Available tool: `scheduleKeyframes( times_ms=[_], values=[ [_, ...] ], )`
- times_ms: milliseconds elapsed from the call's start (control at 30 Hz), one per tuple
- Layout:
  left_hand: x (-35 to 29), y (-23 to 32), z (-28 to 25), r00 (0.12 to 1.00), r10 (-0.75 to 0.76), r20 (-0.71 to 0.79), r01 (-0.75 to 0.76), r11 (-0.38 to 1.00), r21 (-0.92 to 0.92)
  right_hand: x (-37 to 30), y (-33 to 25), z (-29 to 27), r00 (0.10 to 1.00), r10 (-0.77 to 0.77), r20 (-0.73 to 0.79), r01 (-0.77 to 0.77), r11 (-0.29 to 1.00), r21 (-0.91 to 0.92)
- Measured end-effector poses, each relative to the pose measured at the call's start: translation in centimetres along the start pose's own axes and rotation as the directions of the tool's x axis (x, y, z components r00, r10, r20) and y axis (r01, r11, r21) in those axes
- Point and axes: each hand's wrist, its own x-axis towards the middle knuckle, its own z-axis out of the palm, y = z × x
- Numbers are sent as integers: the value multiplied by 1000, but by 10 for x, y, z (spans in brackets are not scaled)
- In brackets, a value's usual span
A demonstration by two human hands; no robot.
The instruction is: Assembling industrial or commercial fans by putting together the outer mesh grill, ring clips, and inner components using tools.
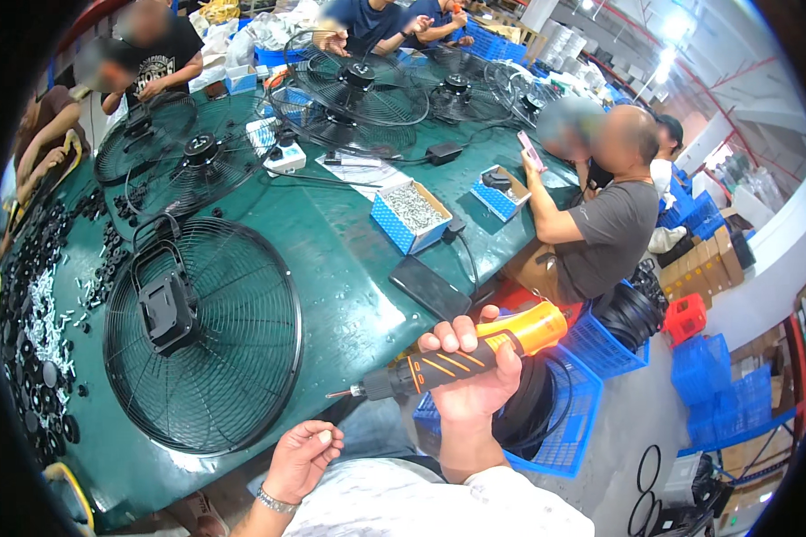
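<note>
My right hand is wrapped round an electric screwdriver with a black body and orange end. Its thin bit points left, held above the table's near edge. Lower down, my left hand has its fingertips pinched together in front of my body; whether something small is between them I cannot make out. Close ahead to the left, a round black fan grille lies on the green table. A dark motor housing with a bracket sits on the grille. Neither hand touches it.
Small black parts and screws cover the left side. A blue box of screws, a phone and a smaller blue box stand ahead. More fan grilles lie farther back. Several people sit around the table; blue crates stand at right.
</note>
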Motion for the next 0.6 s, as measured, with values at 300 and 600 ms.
scheduleKeyframes(
  times_ms=[300, 600],
  values=[
    [3, 7, 4, 1000, 17, -15, -17, 999, -30, -2, -1, 8, 1000, 7, -5, -7, 995, -97],
    [1, 2, 10, 996, 12, -91, -12, 1000, 3, 1, -2, 5, 1000, -13, -2, 13, 999, -35]
  ],
)
